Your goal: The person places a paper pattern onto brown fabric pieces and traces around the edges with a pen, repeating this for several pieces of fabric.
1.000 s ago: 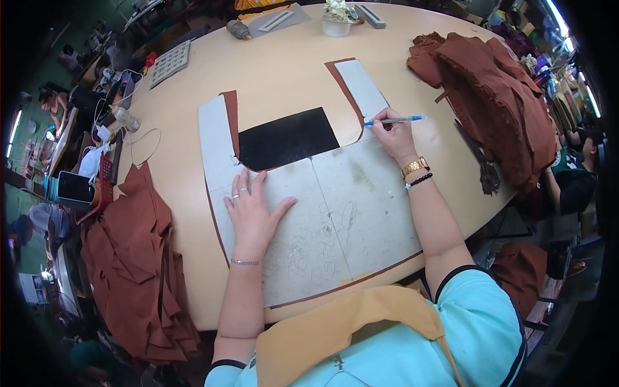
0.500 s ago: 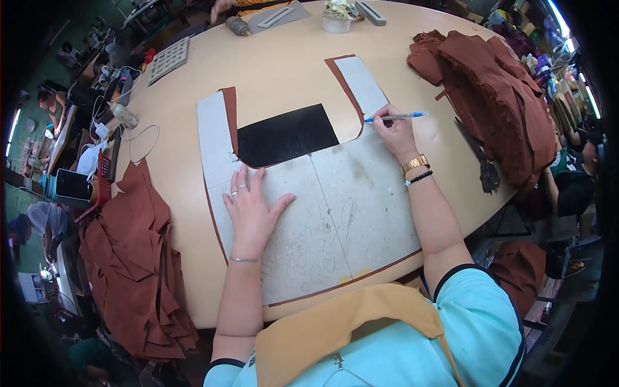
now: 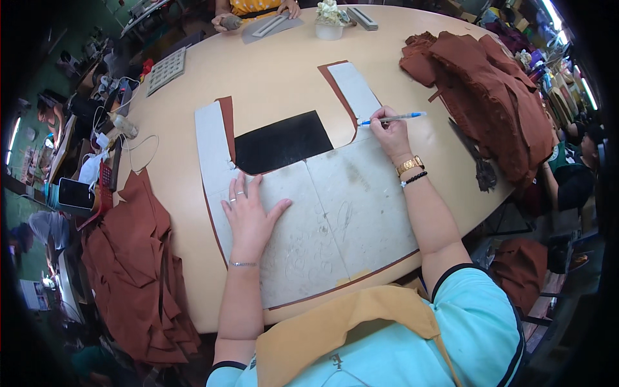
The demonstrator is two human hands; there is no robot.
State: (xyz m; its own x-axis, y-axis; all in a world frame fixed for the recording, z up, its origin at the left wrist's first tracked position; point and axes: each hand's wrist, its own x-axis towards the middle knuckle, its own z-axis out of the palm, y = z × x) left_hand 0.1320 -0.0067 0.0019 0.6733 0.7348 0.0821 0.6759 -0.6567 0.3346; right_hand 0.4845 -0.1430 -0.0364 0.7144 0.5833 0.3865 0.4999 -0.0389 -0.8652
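A pale grey U-shaped pattern board (image 3: 361, 213) lies on a piece of reddish-brown material (image 3: 227, 122), whose edge shows along the inner sides and rim. My left hand (image 3: 249, 213) rests flat on the board's left part, fingers spread, near the inner edge. In my right hand (image 3: 392, 138), closed at the base of the board's right arm, is a clear pen with a blue cap end (image 3: 411, 116). The pen's tip is by the inner corner of that arm. Between the board's two arms lies a black rectangular sheet (image 3: 284, 140).
Piles of reddish-brown pieces lie at left (image 3: 135, 271) and right (image 3: 487, 97). Dark scissors (image 3: 474, 151) sit beside the right pile. A white pot with flowers (image 3: 329, 29) stands at the far side. Across the table, another person's hand (image 3: 225, 22) is at a grey object.
My head view has shifted slightly, so the scene sits a little lower. Both hands keep nearly the same places on the board. More of the person across the table shows now.
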